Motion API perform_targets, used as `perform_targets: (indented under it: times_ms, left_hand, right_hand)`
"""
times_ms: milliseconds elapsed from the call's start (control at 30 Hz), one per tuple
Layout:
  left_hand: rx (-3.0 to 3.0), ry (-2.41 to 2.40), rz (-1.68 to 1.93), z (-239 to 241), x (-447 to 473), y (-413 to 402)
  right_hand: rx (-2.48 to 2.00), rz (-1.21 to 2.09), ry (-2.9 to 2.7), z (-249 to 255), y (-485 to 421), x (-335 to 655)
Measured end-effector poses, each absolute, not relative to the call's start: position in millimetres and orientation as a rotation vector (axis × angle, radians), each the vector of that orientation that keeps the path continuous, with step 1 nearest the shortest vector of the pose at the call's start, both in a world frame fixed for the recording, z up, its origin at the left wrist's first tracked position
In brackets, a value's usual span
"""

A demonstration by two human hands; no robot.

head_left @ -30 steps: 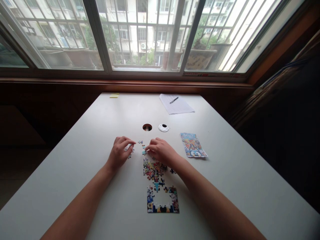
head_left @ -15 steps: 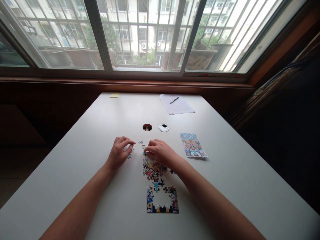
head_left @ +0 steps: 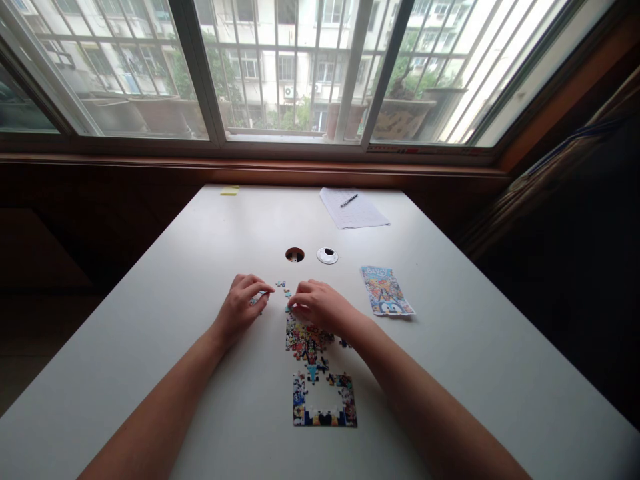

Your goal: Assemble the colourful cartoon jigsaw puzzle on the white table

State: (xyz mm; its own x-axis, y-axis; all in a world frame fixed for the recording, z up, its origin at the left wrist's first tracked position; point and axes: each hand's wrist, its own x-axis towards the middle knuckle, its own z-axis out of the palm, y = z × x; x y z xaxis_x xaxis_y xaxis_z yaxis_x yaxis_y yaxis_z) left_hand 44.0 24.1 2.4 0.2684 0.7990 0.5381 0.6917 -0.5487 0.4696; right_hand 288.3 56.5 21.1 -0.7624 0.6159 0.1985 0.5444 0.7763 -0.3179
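Observation:
My left hand rests on the white table with curled fingers pinching a small puzzle piece. My right hand lies just to its right, fingers curled onto a small blue puzzle piece at the top of a pile of loose colourful pieces. A few stray pieces lie between the two hands. Nearer to me sits a partly assembled puzzle frame with a white gap in its middle.
A printed picture card lies to the right of my right hand. Farther back are a round cable hole, its white cap, a sheet of paper with a pen, and a yellow note. A dark chair stands at right.
My left fingers have closed in and lifted a small piece from the table. My right hand has edged slightly left and toward me over the blue piece.

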Motion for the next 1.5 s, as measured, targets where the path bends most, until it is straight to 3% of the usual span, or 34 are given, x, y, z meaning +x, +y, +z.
perform_targets:
  times_ms: [1500]
  left_hand:
    - [2.421, 1.399, 1.103, 2.7, 45.2, 24.7]
  right_hand:
    - [-1.087, 0.251, -2.608, 17.2, 52.1, 281.6]
